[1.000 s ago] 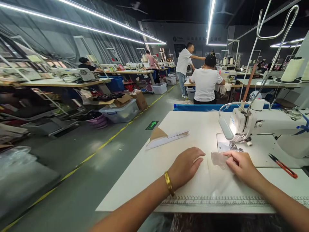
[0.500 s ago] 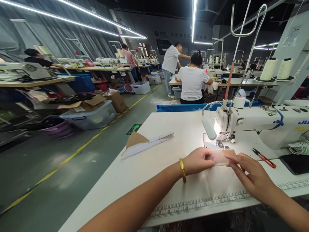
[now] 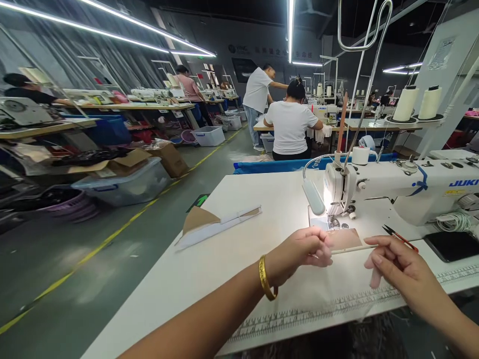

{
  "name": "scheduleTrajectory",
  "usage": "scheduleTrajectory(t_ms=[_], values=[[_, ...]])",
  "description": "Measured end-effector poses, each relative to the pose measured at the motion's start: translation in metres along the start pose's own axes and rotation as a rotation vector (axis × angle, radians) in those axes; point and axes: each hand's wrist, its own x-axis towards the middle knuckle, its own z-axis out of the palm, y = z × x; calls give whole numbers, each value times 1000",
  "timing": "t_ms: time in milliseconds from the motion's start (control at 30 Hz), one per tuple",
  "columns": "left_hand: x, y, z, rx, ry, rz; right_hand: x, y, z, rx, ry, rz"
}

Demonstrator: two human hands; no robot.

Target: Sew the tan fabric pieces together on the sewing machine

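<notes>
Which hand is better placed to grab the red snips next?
Probably the right hand: the snips lie just beyond it, while the left hand is farther off, by the pinkish piece.

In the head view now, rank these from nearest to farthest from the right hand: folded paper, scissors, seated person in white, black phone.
From the right hand:
1. Scissors: just beyond the hand, partly behind it.
2. Black phone: to its right.
3. Folded paper: off to the left, past the left hand.
4. Seated person in white: ahead, beyond the table.
</notes>
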Motion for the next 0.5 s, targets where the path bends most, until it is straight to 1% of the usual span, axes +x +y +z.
scheduleTrajectory(t_ms=[67, 100, 133, 200, 233, 267, 333, 367, 400, 433, 467, 500], values=[[7, -6, 0, -100, -22, -48, 6, 15, -1, -10, 42, 24], [10, -10, 0, -92, -28, -57, 10, 23, -2, -30, 62, 35], [14, -14, -1, -36, -24, -49, 12, 30, -4, -71, 67, 49], [21, -22, -2, 116, -4, -15, 18, 40, -8, -223, 11, 68], [24, -25, -1, 174, 7, -2, 21, 41, -9, -325, -22, 50], [26, -26, 0, 225, 19, 20, 24, 40, -10, -430, -43, 4], [29, -27, 6, 323, 32, 105, 32, 30, -9, -586, -51, -151], [29, -26, 10, 377, 24, 174, 36, 23, -6, -615, -64, -231], [29, -24, 13, 425, 8, 252, 41, 15, -3, -606, -107, -281], [29, -22, 15, 455, -22, 323, 46, 8, 1, -559, -198, -290], [28, -20, 16, 454, -59, 370, 52, 2, 5, -483, -300, -260], [27, -19, 15, 422, -91, 383, 57, -2, 8, -391, -391, -189]])
